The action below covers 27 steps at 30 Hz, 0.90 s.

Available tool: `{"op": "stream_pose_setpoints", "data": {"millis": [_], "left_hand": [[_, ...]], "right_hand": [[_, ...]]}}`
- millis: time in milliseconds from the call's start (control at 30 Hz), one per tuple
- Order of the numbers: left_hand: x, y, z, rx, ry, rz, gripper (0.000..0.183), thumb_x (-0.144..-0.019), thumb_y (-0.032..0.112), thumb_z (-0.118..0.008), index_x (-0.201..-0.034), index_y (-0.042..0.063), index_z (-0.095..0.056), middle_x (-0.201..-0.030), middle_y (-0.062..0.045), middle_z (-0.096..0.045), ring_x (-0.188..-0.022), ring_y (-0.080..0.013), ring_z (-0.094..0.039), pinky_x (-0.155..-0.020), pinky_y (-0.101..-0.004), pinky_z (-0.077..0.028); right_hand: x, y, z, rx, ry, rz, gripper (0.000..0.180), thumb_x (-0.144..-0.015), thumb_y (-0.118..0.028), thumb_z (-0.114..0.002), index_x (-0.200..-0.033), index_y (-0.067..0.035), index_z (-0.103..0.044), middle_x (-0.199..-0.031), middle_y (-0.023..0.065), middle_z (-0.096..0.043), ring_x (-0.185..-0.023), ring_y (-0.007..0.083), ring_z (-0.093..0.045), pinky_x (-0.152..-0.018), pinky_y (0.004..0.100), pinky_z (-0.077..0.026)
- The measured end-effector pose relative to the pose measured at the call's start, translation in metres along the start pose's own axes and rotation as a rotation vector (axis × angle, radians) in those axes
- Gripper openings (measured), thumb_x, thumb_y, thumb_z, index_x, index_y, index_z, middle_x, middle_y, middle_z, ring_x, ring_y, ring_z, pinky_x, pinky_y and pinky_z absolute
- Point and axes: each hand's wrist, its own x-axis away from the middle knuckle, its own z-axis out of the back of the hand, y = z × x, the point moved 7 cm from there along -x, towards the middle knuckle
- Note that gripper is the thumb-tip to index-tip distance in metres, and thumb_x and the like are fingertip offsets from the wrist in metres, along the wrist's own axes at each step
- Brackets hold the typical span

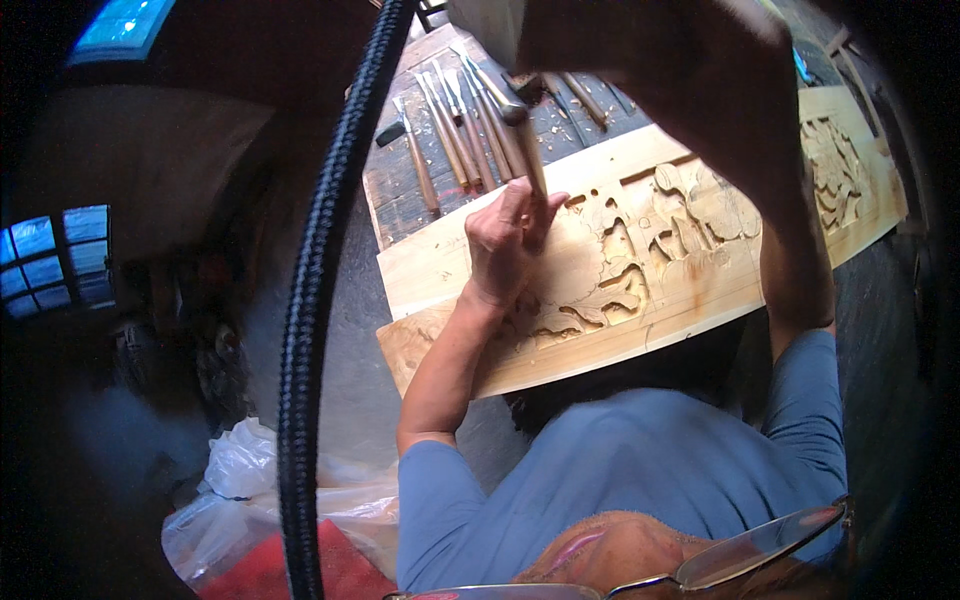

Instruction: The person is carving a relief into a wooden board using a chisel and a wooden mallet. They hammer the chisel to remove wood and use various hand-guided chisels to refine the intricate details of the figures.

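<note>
My left hand is closed around the wooden handle of a carving chisel, held over a pale wooden panel. The hand hides the chisel's lower end, and a dark rounded end shows at its top. Cut-out leaf and flower shapes and pencilled lines mark the panel. Raised close to the camera, my right forearm is dark and blurred. I cannot make out the right hand's fingers. A blurred block, perhaps a mallet head, shows at the top edge above the chisel.
Several carving chisels with wooden handles lie side by side on a dark workbench scattered with chips. More tools lie behind the panel. A black braided cable crosses the view. Plastic bags and red material are at lower left.
</note>
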Motion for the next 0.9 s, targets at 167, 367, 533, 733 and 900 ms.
{"op": "stream_pose_setpoints", "data": {"millis": [167,367,533,733,900], "left_hand": [[-0.008,0.010,0.001,0.040,-0.027,-0.050,0.023,-0.092,0.015,-0.084,-0.094,0.002,-0.065,-0.069,-0.014,-0.060,-0.054,-0.0277,-0.060,-0.052,-0.0403,-0.049],[0.001,0.002,0.000,0.108,-0.019,-0.152,0.021,-0.093,0.007,-0.079,-0.109,0.000,-0.069,-0.080,-0.014,-0.070,-0.067,-0.0300,-0.072,-0.058,-0.0412,-0.058],[0.005,-0.004,-0.004,0.048,-0.080,-0.105,0.015,-0.096,0.001,-0.071,-0.110,-0.002,-0.068,-0.079,-0.016,-0.070,-0.067,-0.0310,-0.073,-0.059,-0.0416,-0.058],[-0.002,0.004,0.001,0.069,-0.073,-0.086,0.011,-0.096,-0.002,-0.068,-0.106,-0.001,-0.065,-0.074,-0.018,-0.068,-0.064,-0.0310,-0.071,-0.057,-0.0421,-0.057],[-0.002,0.000,-0.004,0.085,-0.119,-0.058,0.012,-0.095,-0.004,-0.067,-0.107,-0.001,-0.064,-0.077,-0.018,-0.068,-0.064,-0.0310,-0.072,-0.056,-0.0422,-0.057]], "right_hand": [[0.004,-0.014,0.004,0.293,-0.244,0.061,0.054,-0.087,-0.011,-0.080,-0.139,-0.018,-0.071,-0.119,0.0152,-0.078,-0.104,0.0328,-0.078,-0.086,0.0422,-0.063],[0.006,-0.018,0.004,0.266,-0.180,-0.033,0.047,-0.089,-0.017,-0.081,-0.135,-0.018,-0.073,-0.108,0.0153,-0.079,-0.091,0.0314,-0.079,-0.078,0.0431,-0.064],[0.008,-0.019,0.003,0.337,-0.178,0.026,0.048,-0.090,-0.018,-0.081,-0.137,-0.019,-0.072,-0.108,0.0146,-0.079,-0.091,0.0296,-0.079,-0.079,0.0420,-0.065],[0.031,0.017,0.030,-0.028,0.077,-0.616,0.060,-0.079,-0.009,-0.091,-0.135,-0.014,-0.072,-0.119,0.0110,-0.079,-0.102,0.0251,-0.078,-0.085,0.0364,-0.063],[-0.015,-0.016,0.005,0.376,-0.249,0.149,0.037,-0.099,-0.021,-0.075,-0.136,-0.021,-0.072,-0.106,0.0103,-0.081,-0.082,0.0205,-0.079,-0.072,0.0368,-0.068]]}}
